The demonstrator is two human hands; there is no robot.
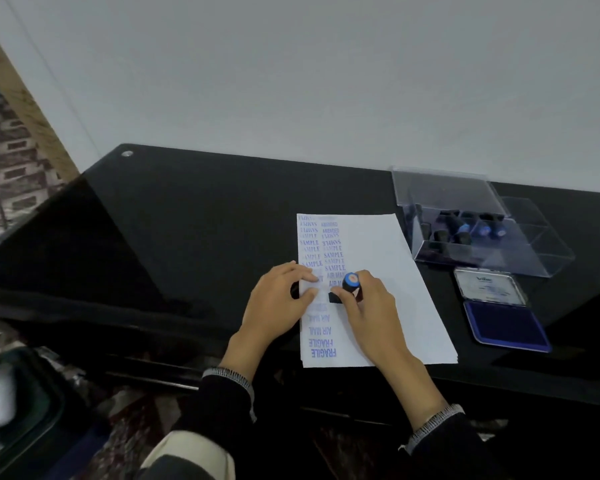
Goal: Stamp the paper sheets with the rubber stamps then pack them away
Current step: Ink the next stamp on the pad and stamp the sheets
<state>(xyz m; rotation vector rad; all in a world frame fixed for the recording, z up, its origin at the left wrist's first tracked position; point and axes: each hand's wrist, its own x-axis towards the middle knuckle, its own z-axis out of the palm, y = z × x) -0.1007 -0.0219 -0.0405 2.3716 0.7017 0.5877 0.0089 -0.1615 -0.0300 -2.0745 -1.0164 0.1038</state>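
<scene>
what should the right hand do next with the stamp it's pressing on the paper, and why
Probably lift the stamp straight up off the paper sheet. The right hand grips it with its base down on the sheet, amid the printed rows, while the left hand holds the sheet flat, so a clean lift should avoid smearing.

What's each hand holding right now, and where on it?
The right hand grips the rubber stamp by its handle, base on the paper sheet. The left hand holds nothing, pressing the sheet's left edge.

The white paper sheet (388,289) lies flat, blue stamp marks down its nine-o'clock side. A black rubber stamp (349,289) with a blue cap stands on it. Other stamps (465,230) sit in the clear box (471,244) at two o'clock.
</scene>
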